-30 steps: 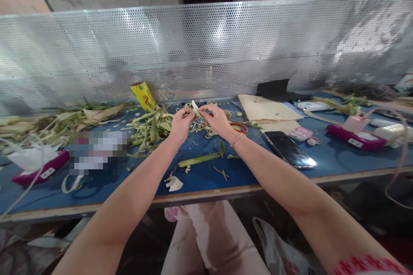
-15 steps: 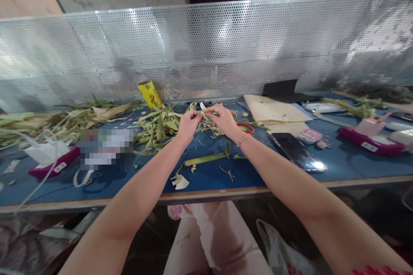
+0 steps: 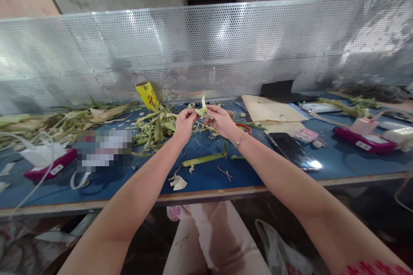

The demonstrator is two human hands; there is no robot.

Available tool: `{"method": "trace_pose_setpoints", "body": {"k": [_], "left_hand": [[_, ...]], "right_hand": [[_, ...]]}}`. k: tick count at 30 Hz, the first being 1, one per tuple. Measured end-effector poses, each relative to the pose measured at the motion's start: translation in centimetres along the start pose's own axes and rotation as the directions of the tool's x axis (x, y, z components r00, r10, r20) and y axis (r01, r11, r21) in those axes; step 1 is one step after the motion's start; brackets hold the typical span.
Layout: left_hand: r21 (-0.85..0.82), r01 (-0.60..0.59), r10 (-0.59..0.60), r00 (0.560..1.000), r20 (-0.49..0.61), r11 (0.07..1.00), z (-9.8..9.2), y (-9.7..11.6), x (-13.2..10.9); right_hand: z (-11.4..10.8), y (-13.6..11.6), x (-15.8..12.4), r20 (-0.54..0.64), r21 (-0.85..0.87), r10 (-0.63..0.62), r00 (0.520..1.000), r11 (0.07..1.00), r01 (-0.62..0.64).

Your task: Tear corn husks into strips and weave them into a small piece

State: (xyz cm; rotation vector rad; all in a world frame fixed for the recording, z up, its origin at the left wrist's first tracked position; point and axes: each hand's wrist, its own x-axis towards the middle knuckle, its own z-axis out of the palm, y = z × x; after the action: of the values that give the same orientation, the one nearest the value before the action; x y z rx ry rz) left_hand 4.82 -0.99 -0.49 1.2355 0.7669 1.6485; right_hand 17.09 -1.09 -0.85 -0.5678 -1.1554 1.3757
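Note:
My left hand and my right hand meet over the middle of the blue table, both pinching a small pale green plant piece. A whitish strip stands up from it beside my right fingers. Left of my hands lies a heap of green plant strips. Nearer to me are a green stalk and a white peel scrap. Red-handled scissors, or a similar red loop, show partly behind my right wrist.
A yellow tube leans near the perforated metal screen. To the right are brown paper, a black phone, a pink case and a magenta power strip. Another magenta strip with cables lies left.
My hands have moved slightly apart, and the pale strip now stands taller above the piece. The whole view has shifted a little.

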Motion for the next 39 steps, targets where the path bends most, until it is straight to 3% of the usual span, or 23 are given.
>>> {"method": "trace_pose_setpoints", "body": {"k": [3,7,14,18,24,26,30,32,35,37,39], "left_hand": [[-0.002,0.007,-0.007,1.000,0.000,1.000,0.0,0.0,0.0],[-0.002,0.013,-0.013,1.000,-0.003,1.000,0.1,0.0,-0.1],[0.045,0.038,-0.038,0.999,0.013,0.998,0.2,0.1,-0.3],[0.062,0.049,-0.050,0.999,0.004,0.997,0.3,0.0,-0.2],[0.054,0.026,-0.027,1.000,0.007,0.998,0.3,-0.3,-0.1],[0.062,0.011,-0.011,1.000,0.007,0.998,0.3,-0.6,-0.1],[0.087,-0.032,0.033,0.999,-0.009,0.996,0.3,-1.0,-0.2],[0.098,-0.041,0.043,0.999,-0.017,0.994,0.3,-1.2,-0.2],[0.133,-0.046,0.046,0.999,-0.003,0.990,0.2,-1.4,-0.2],[0.183,-0.070,0.066,0.997,0.026,0.981,0.1,-1.4,-0.2],[0.253,-0.092,0.080,0.995,0.056,0.963,0.0,-1.3,-0.2]], "right_hand": [[0.0,0.0,0.1,-0.059,-0.006,-0.003,0.998,1.000,0.003],[-0.1,0.0,0.2,-0.139,-0.139,-0.056,0.989,0.990,0.036],[-0.3,0.4,0.7,-0.198,-0.287,-0.135,0.971,0.955,0.075],[-0.6,0.7,1.0,-0.278,-0.367,-0.251,0.927,0.920,0.139],[-0.6,0.9,1.0,-0.296,-0.526,-0.401,0.867,0.826,0.202],[-0.2,1.2,0.9,-0.307,-0.496,-0.329,0.893,0.856,0.145],[0.6,1.7,0.8,-0.291,-0.313,-0.066,0.955,0.949,-0.030],[0.8,1.8,0.7,-0.267,-0.293,-0.030,0.963,0.955,-0.051],[0.6,1.8,0.7,-0.216,-0.344,-0.080,0.973,0.939,0.001],[0.1,1.8,0.8,-0.196,-0.424,-0.181,0.964,0.902,0.083],[-0.5,1.9,1.1,-0.133,-0.554,-0.326,0.936,0.808,0.202]]}}
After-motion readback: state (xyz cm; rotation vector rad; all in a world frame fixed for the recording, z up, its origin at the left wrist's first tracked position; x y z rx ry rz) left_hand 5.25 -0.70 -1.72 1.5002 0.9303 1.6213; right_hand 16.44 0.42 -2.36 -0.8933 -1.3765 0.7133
